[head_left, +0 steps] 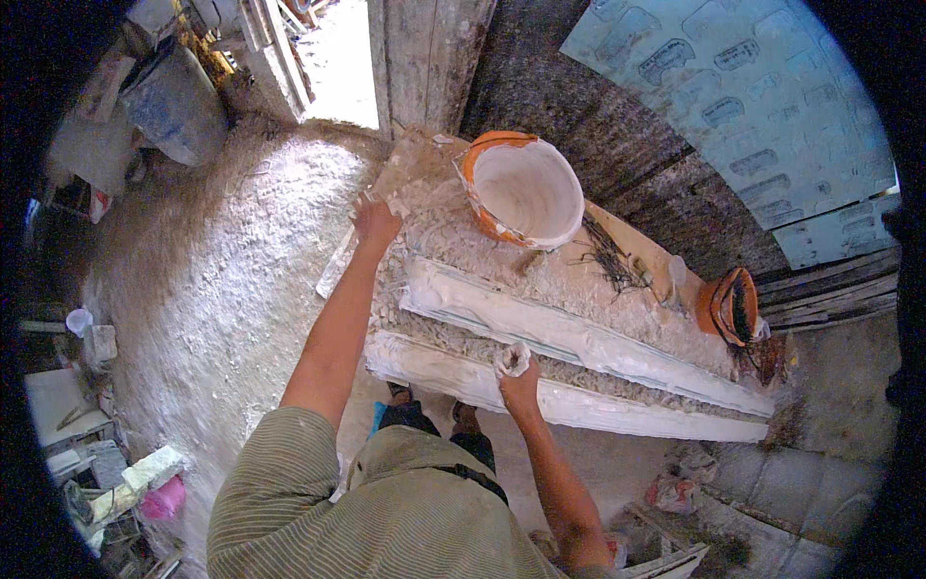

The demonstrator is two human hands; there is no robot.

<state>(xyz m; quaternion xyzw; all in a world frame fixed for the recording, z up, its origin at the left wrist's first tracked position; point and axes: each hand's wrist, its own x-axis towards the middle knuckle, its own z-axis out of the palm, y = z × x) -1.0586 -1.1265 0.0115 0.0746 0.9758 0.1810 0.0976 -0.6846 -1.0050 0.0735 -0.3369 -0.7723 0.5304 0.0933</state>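
Observation:
My right hand is closed round a white, plaster-smeared clump with a greyish middle. It is over the nearer of two long white plaster-coated strips; the farther strip runs alongside. My left hand is stretched out to the left end of the cluttered work surface, its fingers seemingly apart. Close beside those fingers lies a small whitish scrap; whether they touch it I cannot tell. An orange bucket, caked white inside, stands beyond the strips.
A smaller orange-brown bucket stands at the right end, with dark wiry fibres between the buckets. A blue barrel is at the far left, near a bright doorway. Rubble and a pink bag lie lower left.

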